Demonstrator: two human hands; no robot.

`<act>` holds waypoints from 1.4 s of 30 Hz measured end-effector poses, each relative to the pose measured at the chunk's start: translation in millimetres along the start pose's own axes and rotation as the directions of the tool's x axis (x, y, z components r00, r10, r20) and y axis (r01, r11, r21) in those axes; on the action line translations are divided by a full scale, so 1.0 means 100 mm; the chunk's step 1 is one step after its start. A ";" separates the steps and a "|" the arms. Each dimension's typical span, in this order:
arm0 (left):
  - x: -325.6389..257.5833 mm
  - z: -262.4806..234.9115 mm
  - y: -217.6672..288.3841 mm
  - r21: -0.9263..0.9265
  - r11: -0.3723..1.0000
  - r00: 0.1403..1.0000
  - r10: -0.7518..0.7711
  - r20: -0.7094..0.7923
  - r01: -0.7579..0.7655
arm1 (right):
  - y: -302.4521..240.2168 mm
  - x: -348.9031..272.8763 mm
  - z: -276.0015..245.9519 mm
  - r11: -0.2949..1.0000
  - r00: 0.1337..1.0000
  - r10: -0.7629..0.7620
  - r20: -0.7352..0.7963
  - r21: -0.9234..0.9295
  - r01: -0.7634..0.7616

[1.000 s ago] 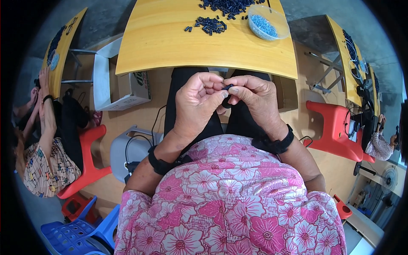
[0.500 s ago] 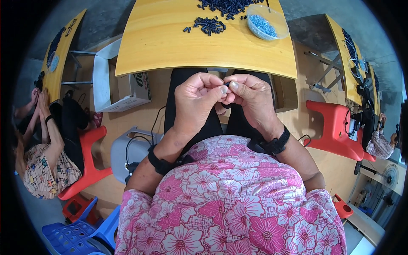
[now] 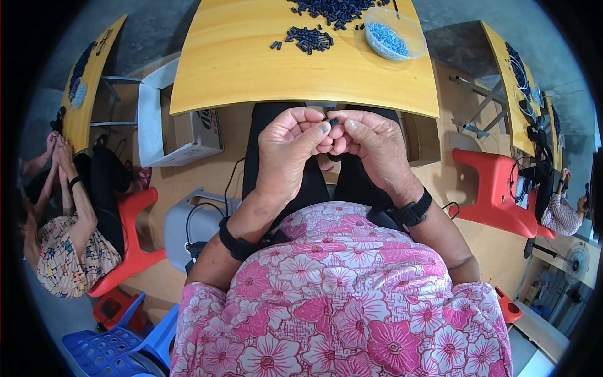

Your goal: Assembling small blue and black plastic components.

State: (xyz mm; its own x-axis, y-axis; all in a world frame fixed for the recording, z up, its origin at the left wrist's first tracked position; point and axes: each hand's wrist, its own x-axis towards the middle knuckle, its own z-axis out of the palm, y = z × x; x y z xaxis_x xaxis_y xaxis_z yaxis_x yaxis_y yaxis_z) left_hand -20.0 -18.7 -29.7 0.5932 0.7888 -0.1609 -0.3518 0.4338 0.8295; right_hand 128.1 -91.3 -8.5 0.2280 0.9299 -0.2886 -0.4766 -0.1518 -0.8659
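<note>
My left hand (image 3: 284, 151) and my right hand (image 3: 380, 149) meet just off the near edge of the yellow table (image 3: 245, 72), above my lap. Both are closed, thumbs and forefingers pinching a small dark piece (image 3: 333, 122) between them. Fingertips cover most of it, so its exact shape is hidden. On the tabletop lies a small heap of short dark tube-like pieces (image 3: 311, 40), with a larger heap of the same sort (image 3: 330, 9) behind it. To their right stands a clear plastic bowl (image 3: 416, 34) holding tiny pale-blue bits (image 3: 386, 39).
An open white carton (image 3: 151, 119) stands on the floor to the left, near a grey stool (image 3: 191, 217). Red stools (image 3: 487, 188) are on both sides. Another person (image 3: 72, 239) sits at a table on the left; one more (image 3: 562, 210) is far right.
My fingertips have shifted slightly around the dark piece, and my right thumb has moved a little to the right. More of the piece shows between them.
</note>
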 end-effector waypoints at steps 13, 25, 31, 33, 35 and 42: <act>-0.03 0.00 -0.01 -0.053 0.986 0.987 -0.155 0.045 0.157 | 0.01 -0.01 -0.07 0.955 0.990 -0.140 0.005 -0.263 0.137; -0.10 0.05 0.00 -0.020 0.992 0.991 -0.123 0.060 0.124 | 0.04 -0.02 -0.09 0.958 0.989 -0.145 0.020 -0.245 0.145; -0.09 0.01 -0.01 0.002 0.988 0.985 -0.157 0.077 0.157 | 0.02 -0.03 -0.07 0.939 0.986 -0.162 0.035 -0.300 0.165; -0.09 0.01 -0.01 0.001 0.987 0.983 -0.162 0.082 0.162 | 0.03 -0.03 -0.07 0.933 0.985 -0.167 0.033 -0.318 0.169; -0.09 0.02 0.00 0.000 0.986 0.982 -0.167 0.086 0.168 | 0.02 -0.03 -0.07 0.926 0.985 -0.172 0.031 -0.335 0.172; -0.10 0.04 0.02 -0.013 0.986 0.983 -0.164 0.079 0.166 | 0.02 -0.02 -0.06 0.956 0.991 -0.132 0.012 -0.263 0.130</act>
State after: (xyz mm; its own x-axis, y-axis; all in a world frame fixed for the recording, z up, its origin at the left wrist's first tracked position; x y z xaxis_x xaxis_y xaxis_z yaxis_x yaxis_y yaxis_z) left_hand -23.4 -27.6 -24.2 0.6985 0.6697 -0.2520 -0.2580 0.5642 0.7843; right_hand 132.2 -95.2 -12.5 0.2790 0.9457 -0.1671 -0.2029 -0.1120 -0.9728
